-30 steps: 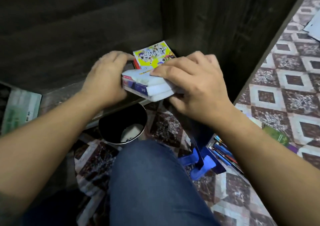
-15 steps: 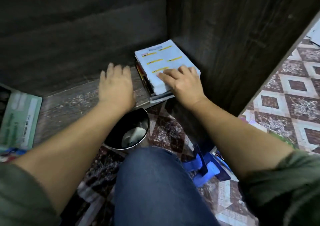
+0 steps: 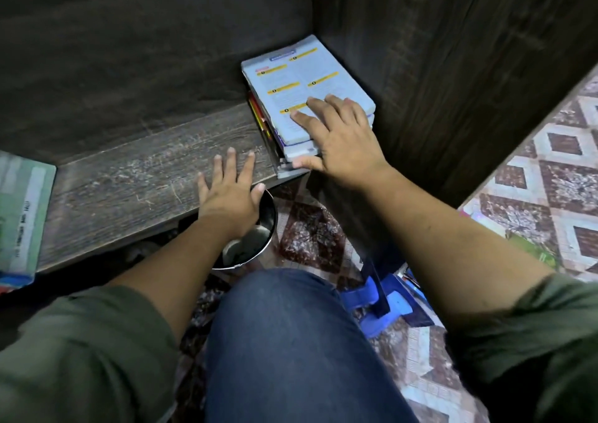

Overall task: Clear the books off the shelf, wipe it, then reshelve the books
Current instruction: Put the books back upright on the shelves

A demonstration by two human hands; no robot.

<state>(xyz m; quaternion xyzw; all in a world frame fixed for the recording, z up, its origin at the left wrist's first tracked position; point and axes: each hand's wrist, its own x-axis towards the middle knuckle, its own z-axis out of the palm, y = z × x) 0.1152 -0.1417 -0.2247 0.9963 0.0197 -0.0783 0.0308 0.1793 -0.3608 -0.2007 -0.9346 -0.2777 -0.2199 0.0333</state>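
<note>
Since a second ago the stack of books has gone from between both palms at the front lip of the shelf into its right rear corner. My left grip has dropped flat onto the shelf board, holding nothing. My right grip lies wide on the top cover, thumb against the near ends. The stack lies flat, long axis running front to back of the shelf, with what look like spines facing the shelf's open left. I'd push evenly with the thumb, so the lower books square up behind the front lip instead of fanning.
</note>
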